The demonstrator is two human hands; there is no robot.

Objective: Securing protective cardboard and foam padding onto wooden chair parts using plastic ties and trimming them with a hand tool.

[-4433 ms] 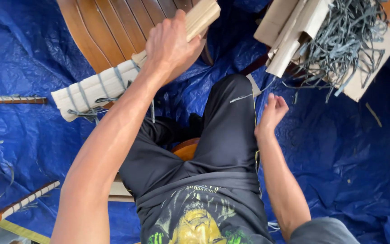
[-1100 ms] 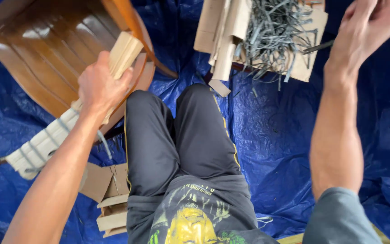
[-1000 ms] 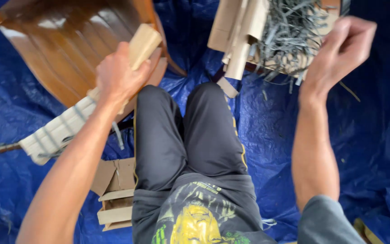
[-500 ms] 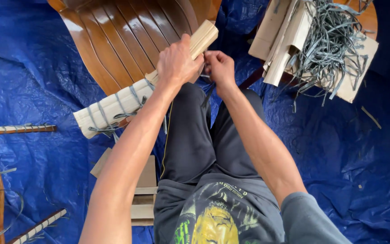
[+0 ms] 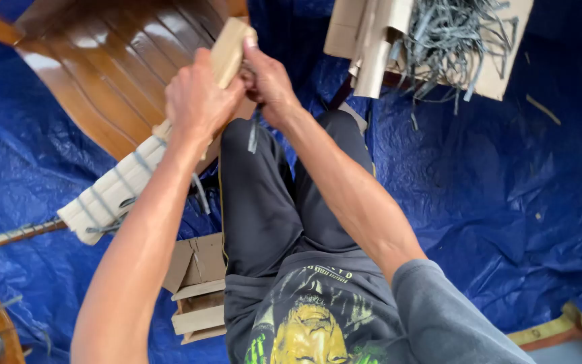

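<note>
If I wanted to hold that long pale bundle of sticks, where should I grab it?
Probably around the bare middle of the long pale bundle, coming from above with fingers wrapped across it. It is long and slanted, with grey strips tied round its lower end, so a middle grip looks steadiest. The left hand grips it just there, while the right hand works at the upper end.

Makeshift craft workshop, floor level. We see blue tarpaulin (image 5: 479, 202) spread as work surface, covering whole ground. Far left: curved brown wooden piece (image 5: 109, 74), slatted, glossy with varnish. Far right: cardboard sheets (image 5: 372, 34) heaped with tangle of grey strips (image 5: 446, 40). Left: pale slat bundle (image 5: 112, 192) bound with grey strips. Near centre: small cardboard box (image 5: 197, 290) under seated worker's legs. We note loose grey offcuts scattered across tarpaulin, wooden parts at left edge.
</note>
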